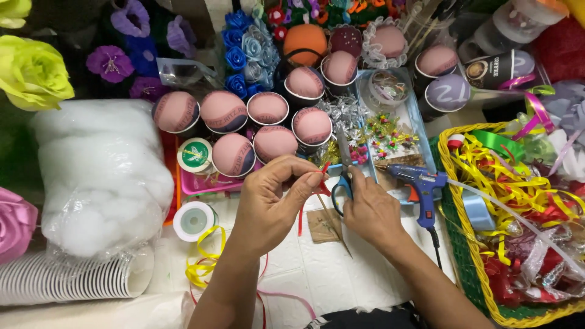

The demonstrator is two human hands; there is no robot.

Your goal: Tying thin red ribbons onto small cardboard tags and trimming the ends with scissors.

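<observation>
Your left hand [271, 204] pinches a red ribbon [321, 173]; your right hand [368, 210] grips blue-handled scissors [343, 183], ready to snip.

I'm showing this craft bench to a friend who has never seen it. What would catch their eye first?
Probably the cluster of pink fabric-covered balls in cups at top centre. Just below them, the left hand pinches a thin red ribbon while the right hand works blue-handled scissors beside it. Next come the basket spilling yellow and red ribbons at right and the white stuffing at left.
</observation>
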